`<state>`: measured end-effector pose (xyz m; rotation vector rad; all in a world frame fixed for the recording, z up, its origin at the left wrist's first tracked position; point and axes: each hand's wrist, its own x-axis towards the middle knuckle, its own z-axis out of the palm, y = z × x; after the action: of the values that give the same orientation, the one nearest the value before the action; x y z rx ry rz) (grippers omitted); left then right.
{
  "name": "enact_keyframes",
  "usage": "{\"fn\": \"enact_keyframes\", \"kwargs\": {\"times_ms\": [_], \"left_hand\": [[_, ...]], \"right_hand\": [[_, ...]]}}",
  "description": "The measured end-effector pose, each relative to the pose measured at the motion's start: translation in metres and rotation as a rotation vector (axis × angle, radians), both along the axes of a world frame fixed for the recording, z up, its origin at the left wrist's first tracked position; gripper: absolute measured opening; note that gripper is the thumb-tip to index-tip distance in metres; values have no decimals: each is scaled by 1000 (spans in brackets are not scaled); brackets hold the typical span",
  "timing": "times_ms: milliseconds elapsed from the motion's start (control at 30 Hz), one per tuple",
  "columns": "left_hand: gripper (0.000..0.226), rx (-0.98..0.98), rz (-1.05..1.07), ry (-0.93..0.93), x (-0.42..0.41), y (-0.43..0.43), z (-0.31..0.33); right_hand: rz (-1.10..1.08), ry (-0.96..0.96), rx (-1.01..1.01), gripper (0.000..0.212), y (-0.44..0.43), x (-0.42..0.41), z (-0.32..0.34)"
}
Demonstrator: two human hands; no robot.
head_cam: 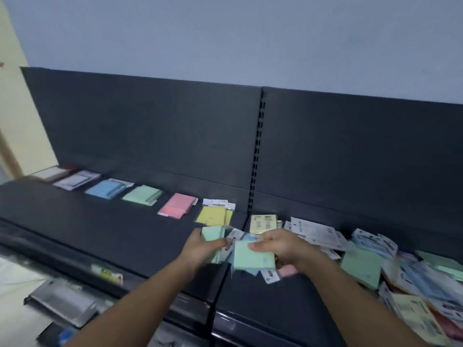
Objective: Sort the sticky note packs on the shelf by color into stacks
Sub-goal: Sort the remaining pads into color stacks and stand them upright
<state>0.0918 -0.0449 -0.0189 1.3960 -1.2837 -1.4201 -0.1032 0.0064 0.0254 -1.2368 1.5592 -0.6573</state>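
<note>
The left hand (204, 249) grips a blurred mint pack (213, 234); the right hand (283, 244) pinches a second mint pack (251, 257), hiding packs beneath. At three o'clock the unsorted pile (363, 269) runs off-frame.

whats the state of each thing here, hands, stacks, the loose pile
left hand, grips far green pack
right hand, pinches near green pack
blue stack, flat on shelf
green stack, flat, sorted
pink stack, flat, sorted
yellow stack, flat, slightly fanned
loose pile, jumbled, mixed colours
</note>
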Motion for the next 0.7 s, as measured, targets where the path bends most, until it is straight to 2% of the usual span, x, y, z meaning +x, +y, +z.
{"fn": "enact_keyframes", "kwargs": {"times_ms": [133,200,333,433,567,700], "left_hand": [[38,150,150,177,70,-9,11],[27,205,259,206,107,-17,12],[5,186,299,134,182,-28,10],[3,163,281,141,236,-35,9],[6,173,332,195,288,-51,4],[14,202,333,254,321,-73,-5]], "right_hand": [[-246,-436,29,16,-32,72,-6],[-302,-564,67,10,-47,112,-12],[-258,-623,125,7,-76,194,-23],[-233,-645,151,10,-101,255,-31],[-239,-572,149,7,-128,324,-39],[-314,-600,115,7,-146,356,-45]]}}
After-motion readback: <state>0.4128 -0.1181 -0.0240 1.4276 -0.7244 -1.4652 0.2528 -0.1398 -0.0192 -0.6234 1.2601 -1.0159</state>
